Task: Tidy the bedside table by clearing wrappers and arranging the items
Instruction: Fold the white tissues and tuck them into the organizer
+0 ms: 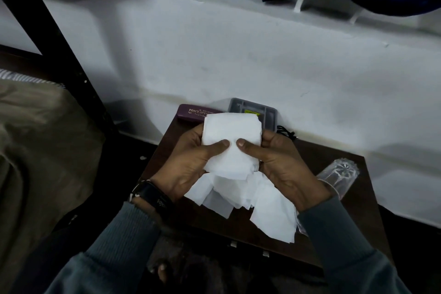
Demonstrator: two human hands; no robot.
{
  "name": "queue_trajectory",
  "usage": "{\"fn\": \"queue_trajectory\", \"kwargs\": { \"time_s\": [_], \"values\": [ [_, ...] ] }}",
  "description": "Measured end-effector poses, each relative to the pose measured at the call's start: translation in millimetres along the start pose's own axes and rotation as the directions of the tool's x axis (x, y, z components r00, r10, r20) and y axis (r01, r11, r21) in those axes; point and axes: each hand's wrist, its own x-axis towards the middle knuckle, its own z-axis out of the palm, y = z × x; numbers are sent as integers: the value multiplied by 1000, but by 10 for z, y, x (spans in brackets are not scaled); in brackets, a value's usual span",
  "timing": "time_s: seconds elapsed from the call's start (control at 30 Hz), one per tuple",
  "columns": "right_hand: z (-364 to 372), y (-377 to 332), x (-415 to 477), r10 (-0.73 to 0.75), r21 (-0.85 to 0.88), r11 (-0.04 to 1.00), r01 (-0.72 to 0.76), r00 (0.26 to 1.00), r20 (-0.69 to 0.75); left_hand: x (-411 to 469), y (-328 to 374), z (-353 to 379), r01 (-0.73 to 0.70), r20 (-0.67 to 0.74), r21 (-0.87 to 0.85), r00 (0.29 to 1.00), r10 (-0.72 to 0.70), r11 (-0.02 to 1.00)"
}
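I hold a folded stack of white tissues (230, 136) above the dark wooden bedside table (331, 164). My left hand (191, 162) grips its left side and my right hand (284, 162) grips its right side, both thumbs pressing on top near the middle. More loose white tissue sheets (267, 210) lie spread on the table under my hands. A maroon spectacle case (191, 112) lies at the table's back left corner. Beside it stands a grey plastic box (260, 108), partly hidden by the tissues.
A clear glass (338, 174) lies on its side at the table's right, behind my right wrist. A black cable (286, 132) sits by the white wall (238, 55). A bed with a brown cover (35, 138) and a dark post (71, 55) stands to the left.
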Motion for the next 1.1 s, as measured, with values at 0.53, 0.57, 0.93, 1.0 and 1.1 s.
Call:
{"fn": "queue_trajectory", "kwargs": {
  "time_s": [0.53, 0.57, 0.93, 1.0, 1.1],
  "values": [
    [-64, 150, -196, -180, -299, 930, 213, 975, 134, 58, -54, 1, 27, -120, -61, 992, -34, 998],
    [-52, 183, -221, -208, -358, 898, 256, 963, 169, 61, -53, 1, 27, -118, -93, 992, -38, 995],
    [-115, 235, -238, -293, -457, 819, 347, 938, 186, 36, -46, 16, 51, -177, -35, 983, -57, 998],
    [-121, 221, -273, -224, -318, 900, 299, 941, 254, 27, -43, 44, 58, -187, -48, 980, -66, 997],
    [-55, 295, -325, -207, -381, 865, 326, 925, 320, 15, -45, 66, 95, -182, -103, 977, -113, 990]
  ]
}}
